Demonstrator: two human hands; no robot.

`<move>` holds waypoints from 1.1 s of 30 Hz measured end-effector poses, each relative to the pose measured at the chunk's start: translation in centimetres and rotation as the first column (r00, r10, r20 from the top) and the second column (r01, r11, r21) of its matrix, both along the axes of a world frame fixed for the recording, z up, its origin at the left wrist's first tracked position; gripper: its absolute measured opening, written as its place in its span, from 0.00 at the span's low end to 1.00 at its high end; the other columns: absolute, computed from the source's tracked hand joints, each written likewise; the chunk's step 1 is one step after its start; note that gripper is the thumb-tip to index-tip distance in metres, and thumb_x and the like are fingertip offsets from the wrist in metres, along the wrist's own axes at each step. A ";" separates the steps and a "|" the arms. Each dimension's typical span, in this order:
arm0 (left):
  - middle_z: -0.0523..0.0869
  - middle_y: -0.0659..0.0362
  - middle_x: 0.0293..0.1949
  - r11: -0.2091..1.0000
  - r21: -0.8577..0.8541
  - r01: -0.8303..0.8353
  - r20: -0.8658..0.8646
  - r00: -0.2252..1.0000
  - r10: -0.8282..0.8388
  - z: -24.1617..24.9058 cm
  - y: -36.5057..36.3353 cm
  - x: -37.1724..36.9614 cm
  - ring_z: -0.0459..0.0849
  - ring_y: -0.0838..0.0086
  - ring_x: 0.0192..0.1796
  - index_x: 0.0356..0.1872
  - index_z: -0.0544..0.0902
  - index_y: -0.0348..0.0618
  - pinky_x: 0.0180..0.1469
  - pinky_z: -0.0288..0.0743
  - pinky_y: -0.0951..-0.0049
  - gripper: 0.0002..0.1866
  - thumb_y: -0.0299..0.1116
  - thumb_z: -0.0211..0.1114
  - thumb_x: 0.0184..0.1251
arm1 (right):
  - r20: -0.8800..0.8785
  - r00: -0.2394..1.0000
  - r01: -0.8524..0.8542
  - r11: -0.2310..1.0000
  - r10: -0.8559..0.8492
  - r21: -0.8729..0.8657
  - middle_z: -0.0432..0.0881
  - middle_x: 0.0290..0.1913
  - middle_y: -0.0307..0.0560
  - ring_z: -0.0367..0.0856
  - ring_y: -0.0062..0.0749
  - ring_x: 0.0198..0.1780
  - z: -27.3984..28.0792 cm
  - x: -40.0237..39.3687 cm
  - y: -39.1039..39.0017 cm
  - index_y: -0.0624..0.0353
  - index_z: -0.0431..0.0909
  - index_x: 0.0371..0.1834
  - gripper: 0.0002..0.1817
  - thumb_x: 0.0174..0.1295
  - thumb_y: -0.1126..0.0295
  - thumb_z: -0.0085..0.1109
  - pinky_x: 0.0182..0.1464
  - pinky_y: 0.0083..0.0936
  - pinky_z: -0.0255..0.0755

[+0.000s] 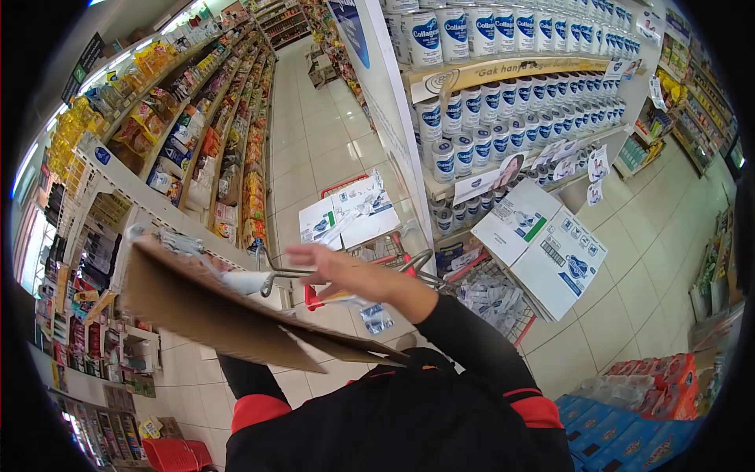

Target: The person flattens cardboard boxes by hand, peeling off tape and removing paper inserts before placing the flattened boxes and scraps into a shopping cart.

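A flattened brown cardboard box [212,303], tilted and blurred, spans the left and middle foreground. My left forearm runs beneath it, and the cardboard hides my left hand. My right hand [330,271] reaches leftward above a shopping cart handle [311,297], fingers apart and holding nothing. White printed cardboard [366,208] lies on the cart ahead. To the right, flattened white boxes [550,248] rest on a second cart [523,322], beside crumpled clear wrapping [491,299].
A tall display of white and blue cans [487,102] stands ahead to the right. Packed shelves [204,149] line the left aisle. Blue packs [621,433] and red-wrapped bottles [657,385] sit at the lower right, a red basket [177,455] at the lower left.
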State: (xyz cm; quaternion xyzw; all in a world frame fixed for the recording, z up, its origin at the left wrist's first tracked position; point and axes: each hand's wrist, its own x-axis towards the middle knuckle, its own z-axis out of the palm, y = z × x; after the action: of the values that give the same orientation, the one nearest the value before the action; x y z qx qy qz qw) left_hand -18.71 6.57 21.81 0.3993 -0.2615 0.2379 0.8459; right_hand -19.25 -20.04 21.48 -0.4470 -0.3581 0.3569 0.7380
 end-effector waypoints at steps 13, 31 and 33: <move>0.74 0.57 0.27 0.740 0.091 0.667 0.214 0.712 -0.669 -0.8 1.3 6.8 0.73 0.72 0.28 0.38 0.67 0.37 0.33 0.68 0.78 0.12 0.34 0.51 0.56 | 0.199 0.980 0.024 0.992 0.002 -0.128 0.56 0.55 0.56 0.53 0.38 0.58 -7.1 -0.5 0.4 0.60 0.46 0.58 0.34 0.55 0.47 0.39 0.55 0.29 0.52; 0.68 0.60 0.16 0.758 -0.186 0.626 0.037 0.775 -0.631 -7.2 -5.2 7.8 0.69 0.77 0.21 0.31 0.67 0.38 0.21 0.61 0.82 0.10 0.33 0.54 0.52 | 0.438 0.694 0.511 0.819 -0.572 0.260 0.70 0.45 0.47 0.67 0.32 0.42 -8.7 -3.2 -0.2 0.60 0.73 0.27 0.07 0.51 0.69 0.49 0.45 0.22 0.58; 0.68 0.60 0.16 0.745 -0.198 0.637 0.000 0.760 -0.650 -7.4 -5.7 7.9 0.68 0.77 0.21 0.31 0.67 0.38 0.21 0.61 0.82 0.10 0.33 0.54 0.52 | 0.446 0.737 0.460 0.860 -0.508 0.220 0.70 0.46 0.46 0.65 0.31 0.46 -8.7 -3.6 -0.5 0.64 0.73 0.24 0.08 0.51 0.70 0.49 0.50 0.27 0.53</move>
State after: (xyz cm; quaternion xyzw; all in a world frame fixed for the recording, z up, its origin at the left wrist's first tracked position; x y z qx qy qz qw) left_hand -10.81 0.89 14.39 0.2119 -0.3301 -0.0589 0.9180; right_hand -22.85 -20.59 12.81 -0.5642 -0.4208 0.0100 0.7103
